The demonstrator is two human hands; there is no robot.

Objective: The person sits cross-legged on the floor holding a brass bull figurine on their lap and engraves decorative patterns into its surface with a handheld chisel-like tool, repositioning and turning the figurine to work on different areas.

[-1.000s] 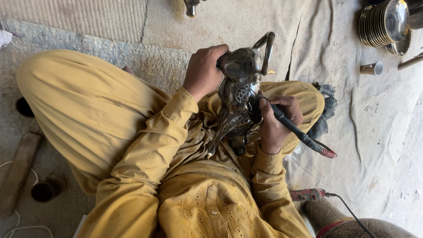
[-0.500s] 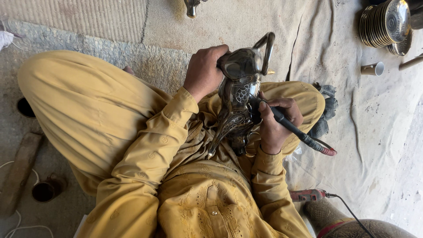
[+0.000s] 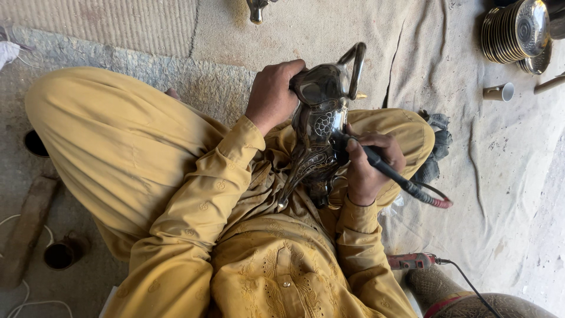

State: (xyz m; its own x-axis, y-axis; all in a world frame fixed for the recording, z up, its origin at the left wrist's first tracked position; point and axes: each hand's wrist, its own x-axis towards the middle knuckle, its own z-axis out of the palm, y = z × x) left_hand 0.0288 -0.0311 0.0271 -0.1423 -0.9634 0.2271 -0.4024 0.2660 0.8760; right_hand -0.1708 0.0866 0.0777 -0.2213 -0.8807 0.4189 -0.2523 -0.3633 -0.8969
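**Engraving a metal vessel on the lap**

We sit cross-legged on the floor in mustard-yellow clothes, with a dark ornate metal vessel lying across our lap at the centre of the frame, its looped handle pointing toward the top. Our left hand is closed around the vessel's upper body, fingers wrapped over it to steady it. Our right hand is curled tight, pen-fashion, around a black engraving tool, whose tip meets the patterned side of the vessel; the tool's red end trails toward the lower right.

We judge that the step in hand is cutting or tracing the fine pattern on the vessel's side. The next move seems to call for a steady left grip and small, controlled strokes of the tool, with the vessel turned a little as each patch is covered.

The floor is covered with a pale, dusty cloth, creased and stained. At the upper right stands a stack of shiny metal plates, with a small metal cup lying just below it. A red-bodied power tool with a cord lies at the lower right. At the lower left a wooden plank lies near a small dark pot.
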